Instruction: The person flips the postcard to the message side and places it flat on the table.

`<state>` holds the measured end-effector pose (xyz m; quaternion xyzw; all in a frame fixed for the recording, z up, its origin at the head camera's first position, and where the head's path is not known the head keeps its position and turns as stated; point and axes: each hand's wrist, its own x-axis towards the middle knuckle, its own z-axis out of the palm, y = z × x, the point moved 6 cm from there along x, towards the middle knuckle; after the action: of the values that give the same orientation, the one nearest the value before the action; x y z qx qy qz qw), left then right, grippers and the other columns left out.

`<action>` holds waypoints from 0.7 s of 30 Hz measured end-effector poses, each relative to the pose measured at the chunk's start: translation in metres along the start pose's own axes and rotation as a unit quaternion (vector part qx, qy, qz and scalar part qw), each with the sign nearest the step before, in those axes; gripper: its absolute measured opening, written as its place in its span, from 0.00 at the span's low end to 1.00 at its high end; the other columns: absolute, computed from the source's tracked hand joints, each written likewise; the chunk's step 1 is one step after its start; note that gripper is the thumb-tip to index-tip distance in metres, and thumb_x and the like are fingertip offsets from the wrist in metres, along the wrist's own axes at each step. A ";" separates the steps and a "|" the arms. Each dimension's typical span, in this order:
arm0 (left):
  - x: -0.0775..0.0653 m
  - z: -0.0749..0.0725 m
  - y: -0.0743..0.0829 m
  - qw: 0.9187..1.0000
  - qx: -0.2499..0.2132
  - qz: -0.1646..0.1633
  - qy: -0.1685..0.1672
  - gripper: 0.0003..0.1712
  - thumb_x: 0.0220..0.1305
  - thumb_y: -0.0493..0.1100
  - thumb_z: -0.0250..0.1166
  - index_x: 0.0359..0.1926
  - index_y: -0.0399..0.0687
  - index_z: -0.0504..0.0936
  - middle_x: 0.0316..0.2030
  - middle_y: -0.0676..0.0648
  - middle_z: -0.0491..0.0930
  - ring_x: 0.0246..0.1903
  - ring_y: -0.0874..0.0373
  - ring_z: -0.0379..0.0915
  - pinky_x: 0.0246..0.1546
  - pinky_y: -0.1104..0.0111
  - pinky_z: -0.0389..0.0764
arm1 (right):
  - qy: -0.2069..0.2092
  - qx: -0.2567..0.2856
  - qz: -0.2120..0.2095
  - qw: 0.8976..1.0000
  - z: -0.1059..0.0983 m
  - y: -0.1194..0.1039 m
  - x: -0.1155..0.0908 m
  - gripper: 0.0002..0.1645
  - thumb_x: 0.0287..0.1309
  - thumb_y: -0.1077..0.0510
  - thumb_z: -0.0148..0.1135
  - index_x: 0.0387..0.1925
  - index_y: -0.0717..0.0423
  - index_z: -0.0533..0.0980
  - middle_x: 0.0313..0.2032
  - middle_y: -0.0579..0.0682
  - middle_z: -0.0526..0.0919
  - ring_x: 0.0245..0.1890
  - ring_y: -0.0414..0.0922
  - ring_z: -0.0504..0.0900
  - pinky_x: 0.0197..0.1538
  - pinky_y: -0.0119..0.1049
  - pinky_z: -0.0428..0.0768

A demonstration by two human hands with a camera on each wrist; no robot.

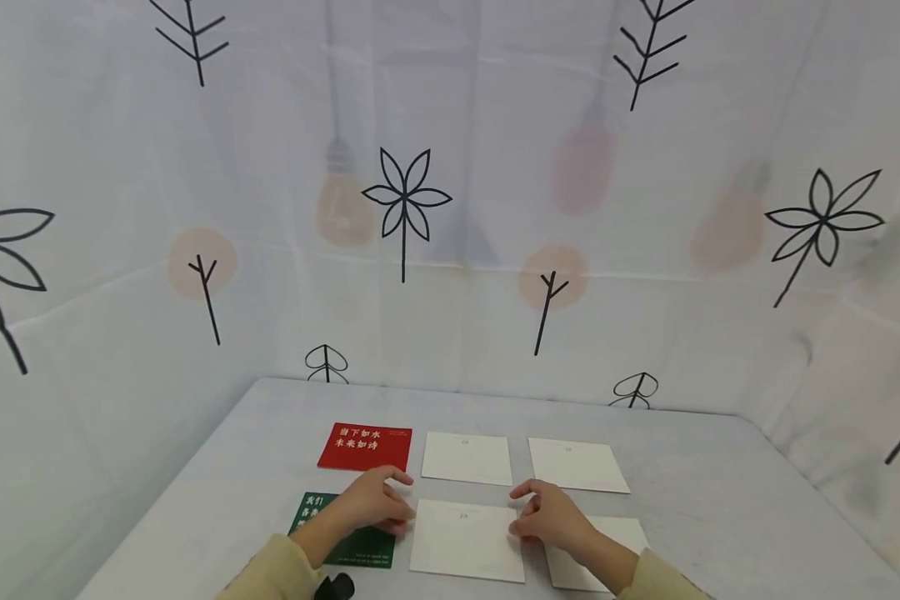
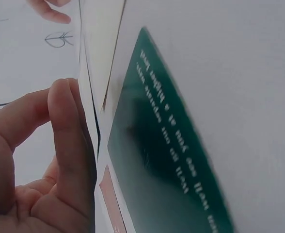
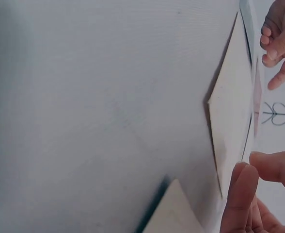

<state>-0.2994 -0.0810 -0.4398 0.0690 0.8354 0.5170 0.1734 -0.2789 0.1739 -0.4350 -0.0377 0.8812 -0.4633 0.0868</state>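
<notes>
Middle card: here it is, a white card flat between the two hands, a faint mark near its far edge, too small to read.
Left hand: at the card's left edge is the left hand, fingers loosely bent, thumb and forefinger apart in the head view; whether a fingertip touches the edge, I cannot tell.
Right hand: and opposite, the right hand mirrors it, thumb and forefinger parted, the tips right at the card's right edge; touching or just short, I cannot say.
Green card: look under the left hand, a green card with white lettering, part of it covered by the hand.
Red card: just beyond the left hand, a red card, white characters across it.
Far cards: past the gap between the hands, a far white card; beyond the right hand, another pale card.
Near right card: below the right hand and wrist, a half-hidden card.
Sleeves: pale yellow sleeves behind both hands, a black object beside the left one.
Backdrop: ahead of the hands, past the white table, a cloth printed with plants.
</notes>
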 end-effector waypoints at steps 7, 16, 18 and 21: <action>0.001 -0.008 -0.003 1.000 -0.004 -0.010 0.012 0.26 0.52 0.38 0.70 0.52 0.37 0.72 0.28 0.45 0.76 0.23 0.56 0.79 0.27 0.68 0.81 | -0.004 0.035 -0.025 0.999 0.000 -0.010 0.002 0.26 0.42 0.68 0.70 0.46 0.69 0.71 0.21 0.50 0.74 0.19 0.42 0.78 0.25 0.35 0.79; 0.002 -0.020 -0.002 1.000 -0.007 0.015 0.007 0.28 0.54 0.39 0.69 0.54 0.34 0.71 0.29 0.45 0.79 0.25 0.56 0.79 0.30 0.65 0.81 | 0.003 0.062 -0.029 0.998 0.003 -0.019 0.009 0.26 0.44 0.69 0.69 0.47 0.70 0.71 0.22 0.51 0.74 0.20 0.42 0.78 0.27 0.36 0.81; 0.003 -0.023 -0.002 1.000 -0.004 0.023 0.004 0.28 0.53 0.40 0.70 0.54 0.34 0.71 0.30 0.46 0.79 0.25 0.56 0.79 0.31 0.65 0.82 | 0.004 0.065 -0.030 0.997 0.004 -0.020 0.010 0.26 0.44 0.68 0.69 0.47 0.70 0.71 0.22 0.51 0.74 0.20 0.43 0.78 0.27 0.36 0.81; 0.003 -0.028 -0.003 0.999 0.002 0.032 0.004 0.28 0.53 0.40 0.70 0.53 0.34 0.72 0.30 0.46 0.80 0.26 0.56 0.79 0.31 0.64 0.82 | 0.008 0.071 -0.034 0.997 0.005 -0.022 0.012 0.26 0.44 0.68 0.69 0.47 0.70 0.71 0.22 0.51 0.74 0.20 0.43 0.78 0.27 0.36 0.81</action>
<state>-0.3120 -0.1044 -0.4317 0.0939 0.8348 0.5205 0.1529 -0.2904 0.1556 -0.4217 -0.0580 0.8451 -0.5272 0.0668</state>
